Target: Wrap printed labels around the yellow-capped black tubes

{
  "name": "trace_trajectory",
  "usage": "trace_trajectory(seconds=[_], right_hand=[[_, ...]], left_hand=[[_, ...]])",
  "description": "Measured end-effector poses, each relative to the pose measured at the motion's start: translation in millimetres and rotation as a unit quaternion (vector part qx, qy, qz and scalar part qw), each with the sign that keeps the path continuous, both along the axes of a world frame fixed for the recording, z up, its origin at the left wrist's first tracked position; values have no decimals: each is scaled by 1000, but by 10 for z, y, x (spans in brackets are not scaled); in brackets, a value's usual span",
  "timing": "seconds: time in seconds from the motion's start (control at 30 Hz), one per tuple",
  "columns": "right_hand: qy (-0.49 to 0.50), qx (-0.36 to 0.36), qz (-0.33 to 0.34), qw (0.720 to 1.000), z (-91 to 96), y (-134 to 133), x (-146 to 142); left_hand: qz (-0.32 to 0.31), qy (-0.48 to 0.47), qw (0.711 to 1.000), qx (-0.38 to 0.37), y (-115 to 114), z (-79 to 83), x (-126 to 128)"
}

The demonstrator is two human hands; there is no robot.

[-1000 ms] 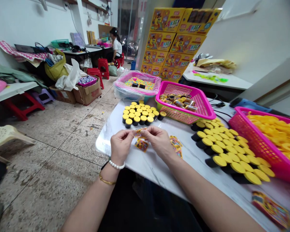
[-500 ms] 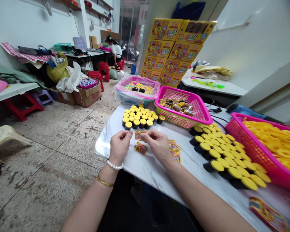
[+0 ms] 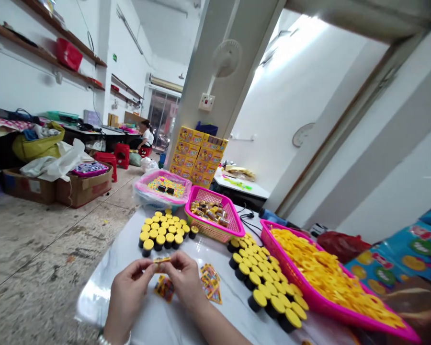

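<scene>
Both hands meet over the near part of the table, pinching a small yellow printed label (image 3: 162,260) between them. My left hand (image 3: 130,286) has its fingers closed on the label's left end. The right end lies between the thumb and fingers of my right hand (image 3: 185,279). Just below the hands lies another printed label (image 3: 164,288), partly covered by my right hand. Several more colourful labels (image 3: 210,281) overlap in a loose pile to the right. Beyond my hands stands a cluster of black jars with yellow lids (image 3: 161,230).
More yellow-lidded jars (image 3: 270,282) stand in rows at right, beside a pink basket of yellow plastic parts (image 3: 339,311). Behind are a pink basket of small wrapped jars (image 3: 237,223) and a plastic-lined basin of coloured beads (image 3: 138,188). Yellow cartons (image 3: 187,148) are stacked beyond. A person (image 3: 148,138) sits far back.
My left hand has closed in on the label that my right hand held, and both now grip it. The label is tilted nearly edge-on. The camera view has swung up and to the right.
</scene>
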State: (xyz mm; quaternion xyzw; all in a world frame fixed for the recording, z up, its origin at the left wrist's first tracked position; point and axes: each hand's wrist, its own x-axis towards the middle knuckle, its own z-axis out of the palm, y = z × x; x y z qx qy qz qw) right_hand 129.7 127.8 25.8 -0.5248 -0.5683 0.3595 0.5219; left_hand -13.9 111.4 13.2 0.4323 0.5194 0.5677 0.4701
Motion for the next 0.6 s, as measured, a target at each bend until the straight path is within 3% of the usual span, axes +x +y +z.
trace_trajectory(seconds=[0.27, 0.43, 0.6], right_hand=[[21, 19, 13, 999, -146, -26, -56], [12, 1, 26, 1000, -177, -27, -78], [38, -36, 43, 998, -185, -11, -87]], left_hand=[[-35, -14, 999, 22, 66, -124, -47], [19, 7, 999, 32, 72, -238, -80], [36, 8, 999, 18, -2, -167, -36]])
